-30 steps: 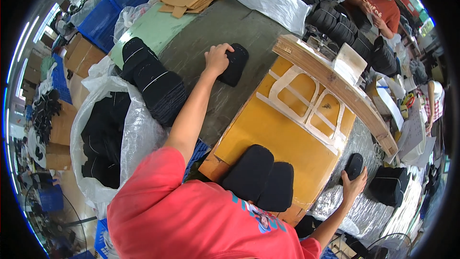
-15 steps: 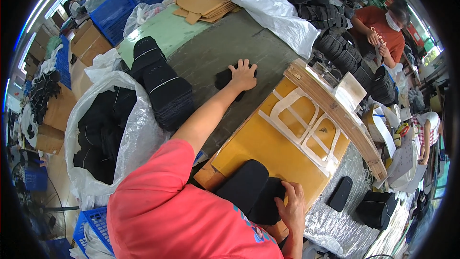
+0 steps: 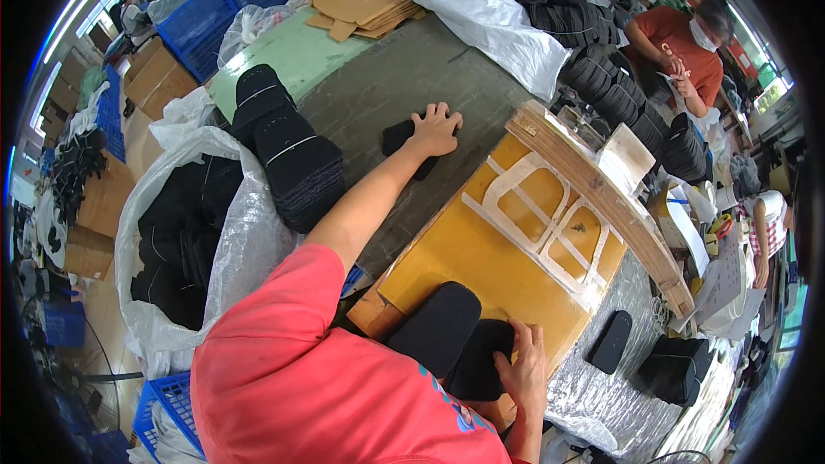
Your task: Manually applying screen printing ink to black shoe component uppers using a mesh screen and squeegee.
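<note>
On the grey tabletop, my left hand lies over a small black fabric pad, fingers spread and tips bent down past its far edge. The palm hides much of this pad. At the near side of a yellow board, the thumb and fingers of my right hand close on the edge of a rounded black pad. Against that one rests another black pad, larger in view. White outlined frames are fixed on the board's far right part.
Left of my arm stand stacked black pads and a clear plastic bag of black pieces. A curved wooden bar borders the board's right. Brown cardboard sheets lie far off. A co-worker in a rust shirt handles something at upper right.
Both my hands stay nearly in place, the left still over the pad. The whole view shifts slightly. The co-worker's hands have moved a little.
</note>
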The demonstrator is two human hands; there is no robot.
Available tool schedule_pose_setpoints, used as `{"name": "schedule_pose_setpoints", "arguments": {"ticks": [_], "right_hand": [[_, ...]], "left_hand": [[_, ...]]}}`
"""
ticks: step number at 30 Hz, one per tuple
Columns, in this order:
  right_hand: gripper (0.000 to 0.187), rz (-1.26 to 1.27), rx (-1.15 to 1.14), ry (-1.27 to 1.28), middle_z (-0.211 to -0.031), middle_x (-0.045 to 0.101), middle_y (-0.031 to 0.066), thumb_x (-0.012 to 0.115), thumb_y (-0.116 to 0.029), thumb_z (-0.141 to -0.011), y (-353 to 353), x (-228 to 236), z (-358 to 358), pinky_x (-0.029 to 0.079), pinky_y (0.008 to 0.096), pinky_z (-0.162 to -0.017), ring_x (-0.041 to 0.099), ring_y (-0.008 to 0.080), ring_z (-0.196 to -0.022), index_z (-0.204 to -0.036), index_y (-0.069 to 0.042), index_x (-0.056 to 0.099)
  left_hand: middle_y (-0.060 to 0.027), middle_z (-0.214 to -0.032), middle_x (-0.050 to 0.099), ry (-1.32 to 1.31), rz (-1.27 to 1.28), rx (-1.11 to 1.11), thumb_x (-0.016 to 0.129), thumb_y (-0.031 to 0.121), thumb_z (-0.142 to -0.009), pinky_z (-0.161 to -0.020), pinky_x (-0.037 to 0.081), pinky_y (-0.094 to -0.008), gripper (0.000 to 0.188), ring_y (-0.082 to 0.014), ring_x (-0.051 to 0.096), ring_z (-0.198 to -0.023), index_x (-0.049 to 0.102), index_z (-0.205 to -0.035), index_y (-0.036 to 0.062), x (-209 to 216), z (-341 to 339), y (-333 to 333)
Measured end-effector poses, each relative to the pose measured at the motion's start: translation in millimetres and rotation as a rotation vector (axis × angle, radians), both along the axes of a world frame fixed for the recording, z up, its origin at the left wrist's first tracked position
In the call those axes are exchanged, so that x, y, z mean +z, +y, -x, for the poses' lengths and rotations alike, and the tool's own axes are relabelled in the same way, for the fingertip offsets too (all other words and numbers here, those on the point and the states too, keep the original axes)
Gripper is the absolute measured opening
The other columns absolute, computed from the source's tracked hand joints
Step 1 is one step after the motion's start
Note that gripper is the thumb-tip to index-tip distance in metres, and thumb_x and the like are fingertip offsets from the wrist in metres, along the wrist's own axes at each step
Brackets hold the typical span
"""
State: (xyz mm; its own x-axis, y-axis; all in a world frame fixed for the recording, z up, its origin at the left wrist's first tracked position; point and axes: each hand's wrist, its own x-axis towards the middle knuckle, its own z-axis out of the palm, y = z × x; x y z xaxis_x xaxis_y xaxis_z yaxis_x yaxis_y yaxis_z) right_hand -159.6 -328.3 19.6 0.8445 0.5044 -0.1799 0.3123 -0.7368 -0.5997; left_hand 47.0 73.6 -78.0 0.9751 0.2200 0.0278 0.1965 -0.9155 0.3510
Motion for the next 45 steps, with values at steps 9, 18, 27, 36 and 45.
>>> {"name": "schedule_pose_setpoints", "arguments": {"ticks": [9, 18, 27, 36, 45], "right_hand": [[0.018, -0.176, 0.081, -0.116, -0.085, 0.064, 0.0138, 0.069, 0.000, -0.076, -10, -20, -4, 0.048, 0.0452, -0.074, 0.062, 0.0363, -0.084, -0.092, -0.005, 0.062], [0.021, -0.205, -0.239, -0.369, -0.087, 0.062, 0.0245, 0.063, -0.013, -0.087, -47, -44, -167, 0.045, 0.0475, -0.071, 0.059, 0.0432, -0.082, -0.101, 0.002, 0.059], [0.044, -0.059, -0.266, -0.628, -0.125, 0.057, 0.0259, 0.062, -0.023, -0.090, -15, -97, -233, 0.037, 0.0510, -0.101, 0.050, 0.0439, -0.119, -0.127, 0.000, 0.055], [0.060, 0.131, -0.236, -0.539, -0.145, 0.042, 0.0235, 0.055, -0.035, -0.096, 1, -80, -213, 0.022, 0.0493, -0.113, 0.033, 0.0386, -0.137, -0.143, -0.001, 0.040], [0.090, -0.016, -0.109, -0.588, -0.150, 0.036, 0.0194, 0.070, -0.058, -0.078, -1, -78, -203, 0.021, 0.0482, -0.116, 0.027, 0.0354, -0.143, -0.143, -0.003, 0.043]], "left_hand": [[-0.0127, -0.125, 0.043, -0.071, -0.081, -0.021, 0.063, 0.017, -0.077, -0.097, 0.029, -0.0671, 0.036, -0.0334, 0.035, -0.127, 0.057, -0.112, 0.0118, -12, -10, -5], [-0.0123, -0.124, 0.050, -0.273, 0.535, -0.184, 0.065, 0.011, -0.083, -0.101, 0.038, -0.0426, 0.040, -0.0326, 0.048, -0.121, 0.051, -0.120, 0.0080, 49, 87, -36], [-0.0171, -0.130, 0.042, 0.052, 0.392, -0.529, 0.070, 0.005, -0.077, -0.105, 0.035, -0.0436, 0.058, -0.0362, 0.043, -0.123, 0.047, -0.129, 0.0021, 85, 247, -141], [-0.0140, -0.126, 0.046, -0.047, 0.348, -0.563, 0.072, 0.004, -0.075, -0.100, 0.036, -0.0454, 0.040, -0.0328, 0.046, -0.117, 0.056, -0.111, 0.0056, 81, 247, -146], [-0.0058, -0.099, 0.063, -0.229, 0.299, -0.575, 0.067, 0.003, -0.074, -0.094, 0.037, -0.0437, 0.023, -0.0309, 0.057, -0.098, 0.061, -0.096, 0.0063, 79, 226, -143]]}}
